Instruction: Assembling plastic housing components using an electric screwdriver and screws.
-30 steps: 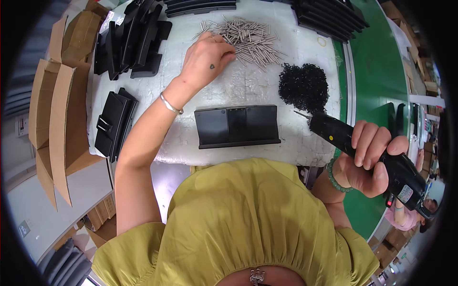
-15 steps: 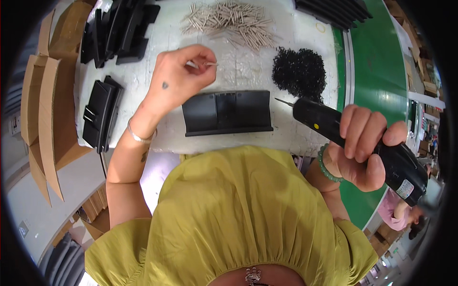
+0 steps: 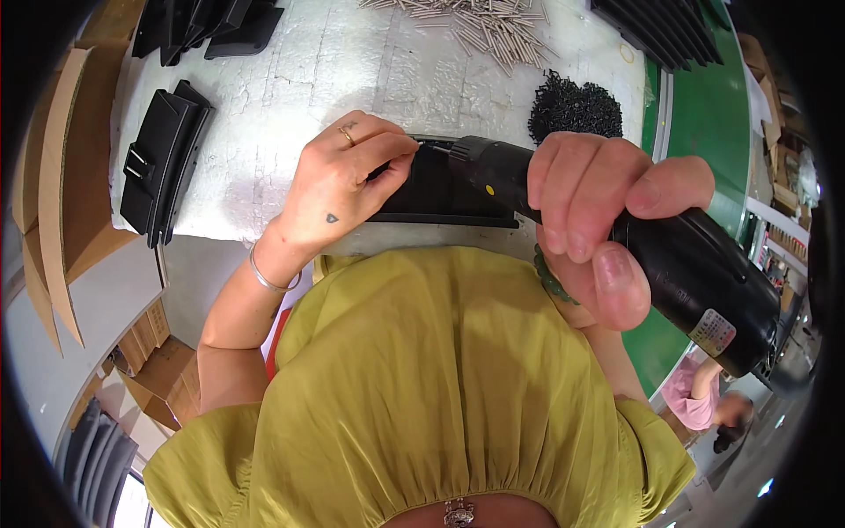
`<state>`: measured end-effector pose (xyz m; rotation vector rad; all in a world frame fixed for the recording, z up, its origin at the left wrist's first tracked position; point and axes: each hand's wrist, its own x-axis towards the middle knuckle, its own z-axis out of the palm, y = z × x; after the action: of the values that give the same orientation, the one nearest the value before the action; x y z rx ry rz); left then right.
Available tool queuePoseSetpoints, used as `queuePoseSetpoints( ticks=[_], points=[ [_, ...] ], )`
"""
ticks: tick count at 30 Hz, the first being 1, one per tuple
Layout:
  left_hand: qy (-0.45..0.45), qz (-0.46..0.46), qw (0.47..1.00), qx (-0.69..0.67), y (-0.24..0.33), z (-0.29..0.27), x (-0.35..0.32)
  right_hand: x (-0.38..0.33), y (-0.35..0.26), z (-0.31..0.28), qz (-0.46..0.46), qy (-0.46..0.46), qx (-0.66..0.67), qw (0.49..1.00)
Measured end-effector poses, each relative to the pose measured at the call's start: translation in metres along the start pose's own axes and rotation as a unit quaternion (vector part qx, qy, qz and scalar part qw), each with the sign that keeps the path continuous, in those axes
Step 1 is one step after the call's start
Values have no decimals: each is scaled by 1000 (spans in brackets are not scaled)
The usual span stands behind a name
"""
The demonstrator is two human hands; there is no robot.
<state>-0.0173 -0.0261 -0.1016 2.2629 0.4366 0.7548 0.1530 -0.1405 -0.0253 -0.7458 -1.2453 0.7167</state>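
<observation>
My right hand (image 3: 598, 220) grips a black electric screwdriver (image 3: 669, 255), its tip pointing left toward my left fingertips. My left hand (image 3: 348, 180) rests on a flat black plastic part (image 3: 440, 194) on the white table, thumb and forefinger pinched at the driver's tip, seemingly holding a small screw that I cannot make out. The part lies near the table's front edge, partly hidden by both hands and the tool.
A pile of long metal pins (image 3: 493, 26) lies at the far side, a heap of small black screws (image 3: 574, 107) to the right. Black plastic parts (image 3: 163, 158) stack at the left, more at the top corners. Cardboard sheets (image 3: 53, 202) stand left; a green belt (image 3: 704, 114) runs right.
My left hand came back from the pin pile to the black part with fingers pinched. My right hand swung the screwdriver left until its tip met those fingers.
</observation>
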Motion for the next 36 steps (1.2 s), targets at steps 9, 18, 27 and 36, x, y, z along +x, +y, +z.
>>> queuePoseSetpoints(
  ticks=[9, 18, 27, 36],
  points=[
    [8, -7, 1000, -10, -1, 1, -1, 6, 6, -1, 10, -24, -16, 1000],
    [6, 17, 1000, -19, -1, 0, -1, 16, 5, 12, 32, -54, -22, 998],
    [-33, 18, 999, -22, 2, 1, -4, 28, 3, 28, 80, -61, -53, 993],
    [-10, -2, 999, 31, 23, 1, 4, 31, 7, 22, 62, -55, -2, 997]
  ],
)
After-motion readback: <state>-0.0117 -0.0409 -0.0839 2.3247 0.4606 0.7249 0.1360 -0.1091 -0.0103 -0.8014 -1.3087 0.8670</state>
